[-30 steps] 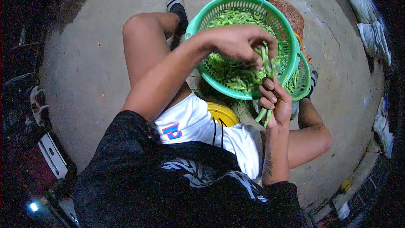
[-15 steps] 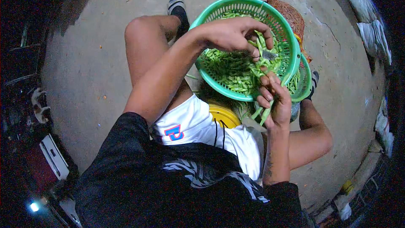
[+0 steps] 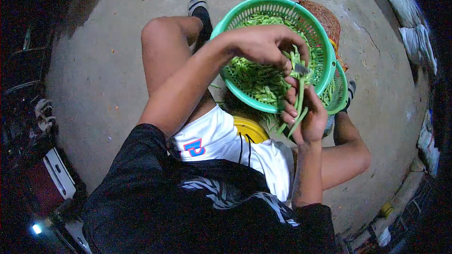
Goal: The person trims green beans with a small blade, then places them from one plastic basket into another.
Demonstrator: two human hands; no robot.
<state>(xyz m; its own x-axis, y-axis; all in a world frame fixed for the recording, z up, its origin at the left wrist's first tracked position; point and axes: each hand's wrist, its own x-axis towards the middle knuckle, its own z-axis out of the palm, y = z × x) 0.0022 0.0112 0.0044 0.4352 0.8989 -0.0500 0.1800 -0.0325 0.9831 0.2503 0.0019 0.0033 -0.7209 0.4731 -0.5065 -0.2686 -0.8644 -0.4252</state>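
Note:
My left hand (image 3: 266, 44) reaches over the green plastic basket (image 3: 235, 95), its fingers closed on a small knife whose dark grey blade (image 3: 301, 69) shows beyond the thumb; the handle is hidden. Just below it, my right hand (image 3: 310, 115) is closed around a few long green beans (image 3: 300, 101). Their upper ends meet the blade, and their lower ends poke out under my fingers. Cut green bean pieces (image 3: 266, 95) lie heaped in the basket beneath both hands.
A second green basket (image 3: 340, 95) with beans sits under the first one's right side. Behind it is a reddish mesh sack (image 3: 325, 16). Between my legs is a yellow container (image 3: 252, 129). White sacks (image 3: 416, 42) line the right edge of the concrete floor (image 3: 103, 80).
My left hand has lowered slightly, bringing the blade down a little. My right hand's fingers have shifted up, and the beans in it now stand more upright.

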